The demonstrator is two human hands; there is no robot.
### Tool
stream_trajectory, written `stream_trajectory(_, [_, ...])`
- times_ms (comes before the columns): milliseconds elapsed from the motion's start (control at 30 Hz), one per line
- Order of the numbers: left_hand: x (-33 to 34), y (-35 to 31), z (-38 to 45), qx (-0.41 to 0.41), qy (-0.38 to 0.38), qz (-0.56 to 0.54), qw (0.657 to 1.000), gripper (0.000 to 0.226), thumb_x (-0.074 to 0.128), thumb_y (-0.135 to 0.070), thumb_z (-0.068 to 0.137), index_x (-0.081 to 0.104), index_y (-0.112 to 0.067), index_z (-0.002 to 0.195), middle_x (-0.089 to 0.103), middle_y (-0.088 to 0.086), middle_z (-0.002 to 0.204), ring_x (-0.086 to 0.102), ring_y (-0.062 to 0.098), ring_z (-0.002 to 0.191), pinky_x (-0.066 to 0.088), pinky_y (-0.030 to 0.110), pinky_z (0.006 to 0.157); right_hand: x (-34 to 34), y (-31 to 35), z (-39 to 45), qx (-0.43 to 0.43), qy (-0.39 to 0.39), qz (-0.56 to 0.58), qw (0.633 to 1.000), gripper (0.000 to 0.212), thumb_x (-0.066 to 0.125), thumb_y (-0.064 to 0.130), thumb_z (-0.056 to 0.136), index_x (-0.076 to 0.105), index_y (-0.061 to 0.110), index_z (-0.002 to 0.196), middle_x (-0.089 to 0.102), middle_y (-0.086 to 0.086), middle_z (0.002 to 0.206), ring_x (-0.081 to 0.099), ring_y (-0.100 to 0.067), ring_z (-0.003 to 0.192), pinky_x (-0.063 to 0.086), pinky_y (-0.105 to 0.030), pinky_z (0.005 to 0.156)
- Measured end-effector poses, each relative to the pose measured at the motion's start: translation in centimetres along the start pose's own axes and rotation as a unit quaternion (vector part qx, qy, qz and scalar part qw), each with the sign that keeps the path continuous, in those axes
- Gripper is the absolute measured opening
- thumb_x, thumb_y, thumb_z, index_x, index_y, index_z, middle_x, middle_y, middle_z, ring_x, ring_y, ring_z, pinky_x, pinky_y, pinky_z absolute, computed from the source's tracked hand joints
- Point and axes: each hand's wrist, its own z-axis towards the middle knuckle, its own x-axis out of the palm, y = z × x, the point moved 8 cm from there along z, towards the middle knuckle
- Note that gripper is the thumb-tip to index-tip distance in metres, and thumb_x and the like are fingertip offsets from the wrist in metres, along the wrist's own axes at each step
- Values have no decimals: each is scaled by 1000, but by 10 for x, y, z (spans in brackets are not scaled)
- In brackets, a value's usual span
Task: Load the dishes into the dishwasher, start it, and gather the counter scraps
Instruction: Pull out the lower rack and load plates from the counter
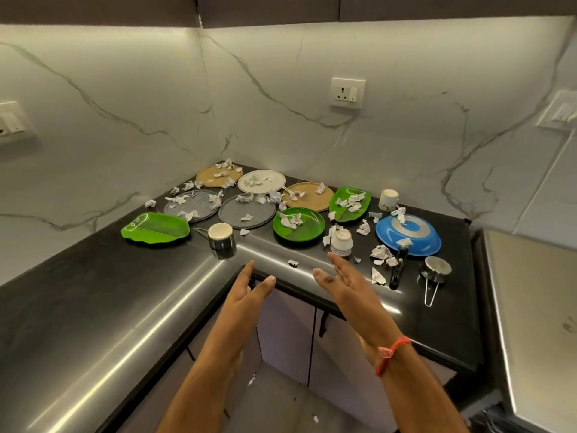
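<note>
Both hands, left (pixel 249 287) and right (pixel 342 278), open and empty. Round green plate (pixel 298 225) lies just beyond, probably nearer the right.

Home kitchen: black counter (pixel 93 292), marble backsplash (pixel 281 89), plates (pixel 260 181).

The round plate with scraps (pixel 298 225) sits near the middle of the desk (pixel 93 295). Left of it stands a steel cup (pixel 221 236), and further left lies a leaf-shaped tray (pixel 155 229). Behind it lie five more plates (pixel 261 181) in two rows, strewn with paper scraps (pixel 256 181). Right of it stands an upturned cup (pixel 341 241), then an upturned pan (pixel 407 235). Both hands (pixel 249 289) hover before it, at the desk's front edge.
</note>
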Motion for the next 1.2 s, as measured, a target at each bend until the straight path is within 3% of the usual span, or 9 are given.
stream_trajectory(200, [-6, -17, 78, 0, 37, -20, 999, 62, 61, -42, 97, 34, -43, 153, 35, -2, 161, 36, 16, 144, 29, 34, 109, 19, 17, 65, -4, -13, -20, 1000, 67, 65, 45, 93, 34, 39, 153, 28, 3, 163, 28, -17, 148, 30, -37, 112])
stream_trajectory(467, [-20, -26, 153, -18, 68, -36, 997, 63, 61, -36, 99, 33, -39, 155, 23, -2, 166, 27, 19, 149, 29, 32, 106, 41, 21, 121, 11, -45, -15, 999, 62, 67, 45, 92, 42, 39, 149, 34, 3, 159, 31, -13, 146, 30, -31, 107])
stream_trajectory(667, [-19, -4, 198, -49, 77, -24, 995, 63, 60, -38, 98, 33, -38, 155, 29, 2, 163, 32, 16, 146, 30, 29, 103, 39, 8, 162, 41, -60, -18, 997, 61, 69, 47, 90, 47, 40, 146, 39, 6, 157, 34, -11, 145, 30, -32, 113])
stream_trajectory(800, [-13, -2, 226, -62, 66, -32, 995, 62, 59, -33, 100, 33, -33, 156, 42, -4, 151, 50, -1, 113, 36, 18, 92, 36, 0, 195, 49, -58, -14, 997, 60, 70, 46, 89, 48, 38, 145, 42, 5, 154, 36, -12, 144, 31, -37, 118])
stream_trajectory(967, [-13, -12, 261, -66, 51, 4, 997, 66, 62, -39, 98, 32, -35, 156, 31, 0, 162, 36, 15, 142, 33, 31, 103, 37, 1, 241, 41, -25, -1, 999, 57, 70, 42, 90, 51, 36, 143, 46, 8, 149, 43, -12, 138, 35, -29, 108])
stream_trajectory(1067, [-27, -25, 279, -61, 24, 22, 998, 76, 67, -52, 85, 35, -39, 153, 35, -2, 161, 37, 16, 144, 33, 38, 113, 42, 7, 269, 39, 0, -3, 999, 63, 71, 48, 88, 48, 36, 146, 43, 6, 153, 40, -14, 141, 35, -32, 110])
stream_trajectory(1200, [-48, -35, 304, -53, -2, 16, 998, 67, 63, -42, 95, 33, -35, 154, 38, -1, 160, 36, 17, 145, 30, 40, 117, 51, 15, 303, 27, 29, -21, 999, 60, 68, 40, 93, 46, 31, 148, 44, 3, 152, 38, -15, 142, 34, -27, 104])
